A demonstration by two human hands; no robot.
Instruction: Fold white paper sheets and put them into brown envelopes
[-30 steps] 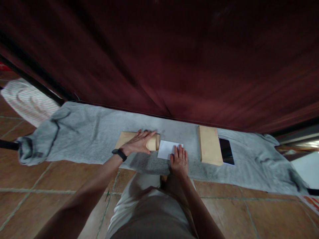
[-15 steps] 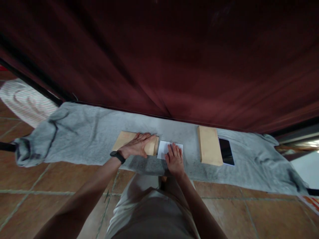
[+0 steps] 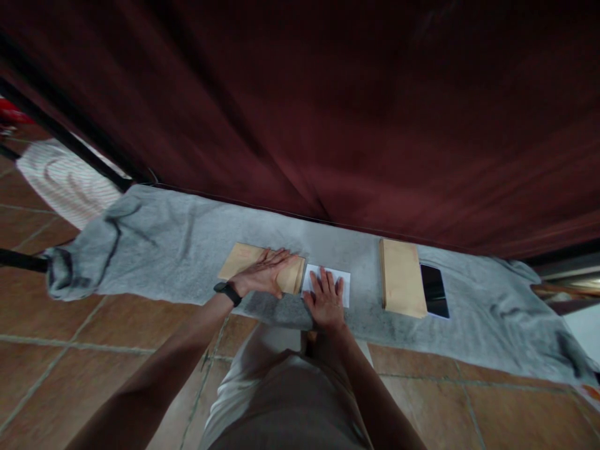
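My left hand, with a dark watch on its wrist, lies flat with fingers stretched across a stack of tan envelopes. Part of that stack is covered by the hand. Just to its right, my right hand rests palm down, fingers spread, on a small white sheet of paper. Whether it is one sheet or a few I cannot tell. Both hands press from above and grip nothing.
A second stack of tan envelopes lies to the right, with a dark-screened phone beside it. Grey cloth covers the narrow surface beneath. Dark red fabric hangs behind its far edge. Striped cloth is at left.
My right hand has shifted slightly left on the white paper and its fingers are spread wider. My left hand stays on the envelopes. The whole view has tilted a little.
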